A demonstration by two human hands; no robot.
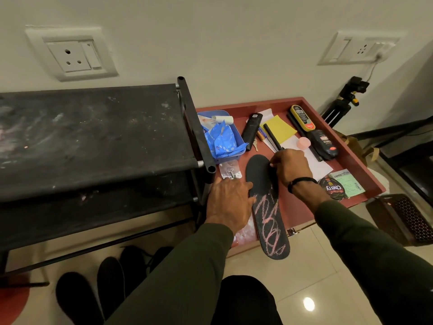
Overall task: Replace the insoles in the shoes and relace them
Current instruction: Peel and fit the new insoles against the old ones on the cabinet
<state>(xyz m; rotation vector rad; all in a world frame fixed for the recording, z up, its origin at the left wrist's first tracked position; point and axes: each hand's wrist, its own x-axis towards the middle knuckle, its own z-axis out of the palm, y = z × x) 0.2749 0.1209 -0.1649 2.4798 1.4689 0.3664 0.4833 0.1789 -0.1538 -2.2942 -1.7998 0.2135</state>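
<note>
Fingers of the left hand (228,202) lie flat against the insole (267,202); right hand (291,167) fingers curl, pinching its edge.

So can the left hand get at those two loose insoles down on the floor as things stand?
Probably yes: the left hand only rests flat by the patterned insole, and nothing covers the floor insoles beside the rack.
</note>
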